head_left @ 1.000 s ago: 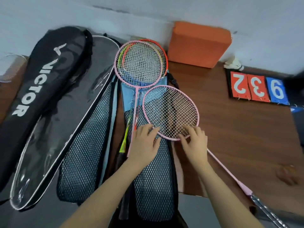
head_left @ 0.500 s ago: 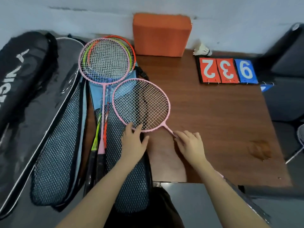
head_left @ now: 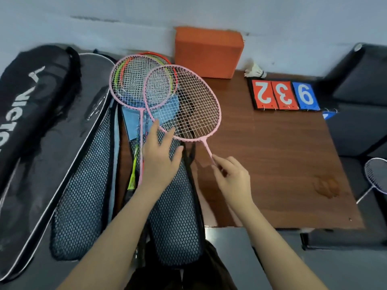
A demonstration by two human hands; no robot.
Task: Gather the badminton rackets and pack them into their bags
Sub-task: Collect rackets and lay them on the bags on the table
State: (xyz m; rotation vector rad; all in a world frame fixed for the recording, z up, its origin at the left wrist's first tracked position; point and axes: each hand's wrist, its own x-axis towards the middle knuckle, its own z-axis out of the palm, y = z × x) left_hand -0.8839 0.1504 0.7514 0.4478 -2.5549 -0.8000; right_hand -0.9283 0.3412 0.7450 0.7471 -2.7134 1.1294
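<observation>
A pink racket (head_left: 188, 105) lies tilted over the open blue mesh bag (head_left: 173, 227), its head overlapping a stack of rackets (head_left: 134, 86) with pink, orange and yellow-green frames. My right hand (head_left: 232, 181) pinches the pink racket's thin shaft just below the head. My left hand (head_left: 161, 160) rests flat on the mesh bag, fingers apart, fingertips touching the lower left rim of the racket head. A black Victor bag (head_left: 31, 105) and a grey cover (head_left: 69, 155) lie at the left.
An orange block (head_left: 207, 53) stands against the wall. A shuttlecock (head_left: 254, 71) and number cards 2, 3, 9 (head_left: 284, 95) sit on the brown table (head_left: 272, 164). Another white racket (head_left: 377, 176) shows at the right edge, near dark seats.
The pink racket has slid up and away, so its head now overlaps the stacked rackets. My right hand has followed along the shaft; my left hand stayed at the rim.
</observation>
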